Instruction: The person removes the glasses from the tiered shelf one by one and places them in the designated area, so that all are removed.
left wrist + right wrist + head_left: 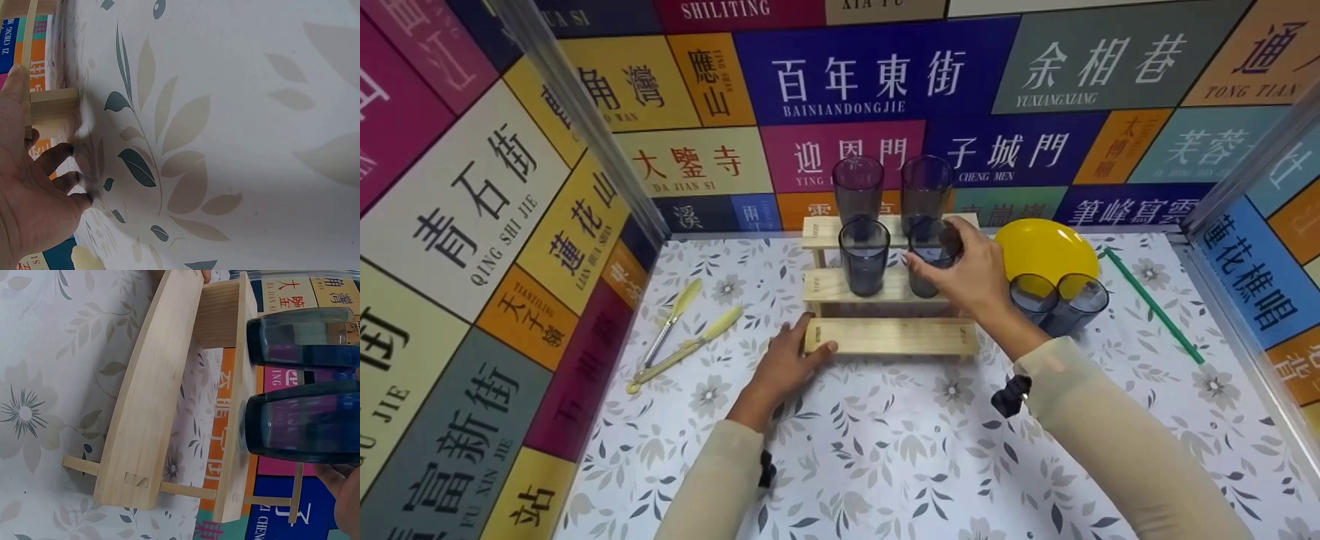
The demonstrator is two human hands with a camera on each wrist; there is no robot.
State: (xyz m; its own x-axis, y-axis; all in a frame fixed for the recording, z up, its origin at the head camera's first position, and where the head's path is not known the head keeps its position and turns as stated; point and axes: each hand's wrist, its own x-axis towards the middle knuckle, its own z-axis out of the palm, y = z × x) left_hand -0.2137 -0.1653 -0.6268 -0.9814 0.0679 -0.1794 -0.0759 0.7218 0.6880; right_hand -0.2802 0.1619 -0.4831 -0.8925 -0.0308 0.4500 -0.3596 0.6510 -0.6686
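Note:
A three-step wooden stand sits on the table. My left hand grips the left end of its lowest step, thumb over the top face. On the middle step, my right hand holds a dark tinted drinking glass between thumb and fingers. The glass is upright, its base at the board in the right wrist view. Beside it on the same step stands a matching glass. Two more, a left glass and a right glass, stand on the top step.
Right of the stand are a yellow plate and two tinted glasses, one beside the other. A green straw-like stick lies farther right. Tongs with yellowish tips lie at left. Printed panels wall the table's back and sides.

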